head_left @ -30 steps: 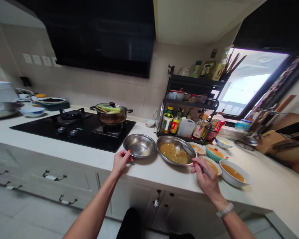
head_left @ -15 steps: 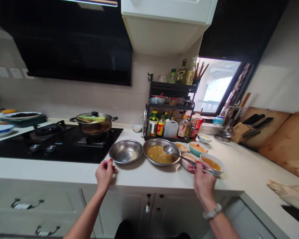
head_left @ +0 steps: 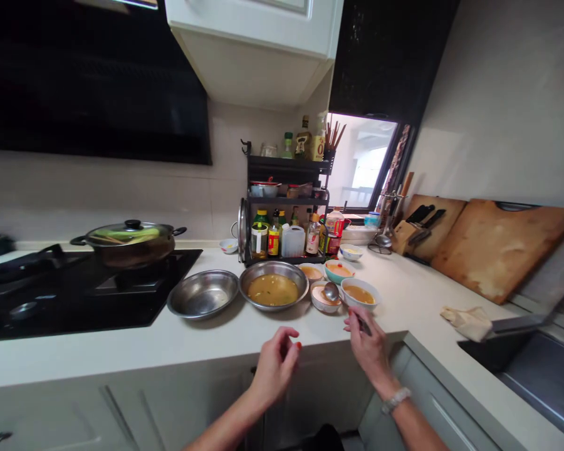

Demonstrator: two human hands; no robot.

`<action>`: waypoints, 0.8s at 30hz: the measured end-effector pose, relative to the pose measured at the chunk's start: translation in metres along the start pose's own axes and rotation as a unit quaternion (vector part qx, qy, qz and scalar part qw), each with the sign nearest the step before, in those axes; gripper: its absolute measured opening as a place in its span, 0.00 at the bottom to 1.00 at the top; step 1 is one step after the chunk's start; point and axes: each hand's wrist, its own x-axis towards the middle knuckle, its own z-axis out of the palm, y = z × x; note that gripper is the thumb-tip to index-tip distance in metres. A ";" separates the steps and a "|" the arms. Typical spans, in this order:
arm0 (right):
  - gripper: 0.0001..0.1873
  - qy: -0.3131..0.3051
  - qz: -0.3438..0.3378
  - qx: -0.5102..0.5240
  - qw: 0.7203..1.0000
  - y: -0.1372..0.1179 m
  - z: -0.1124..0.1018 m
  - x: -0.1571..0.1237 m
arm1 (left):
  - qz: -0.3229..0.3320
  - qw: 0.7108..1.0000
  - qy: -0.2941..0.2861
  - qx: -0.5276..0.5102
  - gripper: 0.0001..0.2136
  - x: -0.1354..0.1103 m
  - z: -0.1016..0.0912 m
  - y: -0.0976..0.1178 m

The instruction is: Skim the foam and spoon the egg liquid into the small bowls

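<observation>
At lower centre-right, my right hand (head_left: 369, 341) grips the ladle (head_left: 331, 291) above a small bowl (head_left: 326, 307), my half-curled left hand (head_left: 277, 366) empty; four bowls already hold liquid (head_left: 360, 294), more remaining in the steel basin (head_left: 272, 269).

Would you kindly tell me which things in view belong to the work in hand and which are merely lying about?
Apparently in use:
spoon, in the right hand
metal basin of yellowish liquid
small bowl at the spoon's head
white bowl beside it

Seemingly just lying about:
knife block
cutting boards
cloth
</observation>
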 end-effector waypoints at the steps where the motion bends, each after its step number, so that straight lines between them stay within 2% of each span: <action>1: 0.12 -0.013 -0.021 -0.011 1.000 0.000 0.000 0.000 | 0.006 1.000 -0.026 -0.005 0.09 0.005 0.013 0.002; 3: 0.12 -0.031 -0.048 -0.032 0.998 0.000 0.000 0.002 | 0.019 0.998 -0.059 -0.009 0.09 0.017 0.036 0.006; 5: 0.11 -0.036 -0.044 -0.037 0.998 -0.001 0.002 0.006 | 0.027 0.996 -0.078 -0.019 0.13 0.031 0.054 0.008; 8: 0.12 -0.031 0.017 -0.002 0.999 -0.004 0.007 0.013 | 0.023 0.996 -0.080 -0.042 0.20 0.051 0.074 0.009; 11: 0.13 -0.036 0.084 0.062 0.994 -0.007 0.012 0.016 | 0.056 0.995 -0.051 -0.059 0.21 0.067 0.086 0.011; 14: 0.14 -0.075 0.099 0.113 0.986 -0.010 0.014 0.014 | 0.101 0.992 -0.016 -0.076 0.19 0.078 0.091 0.012; 18: 0.18 -0.113 0.059 0.118 0.985 -0.013 0.006 0.006 | 0.084 0.991 -0.014 -0.103 0.11 0.084 0.090 0.011; 20: 0.20 -0.100 0.046 0.110 0.988 -0.012 -0.001 0.003 | 0.055 0.992 0.003 -0.117 0.07 0.087 0.087 0.011; 24: 0.19 -0.032 0.079 0.077 0.993 0.009 -0.013 -0.002 | -0.001 0.992 0.076 -0.102 0.13 0.098 0.073 0.013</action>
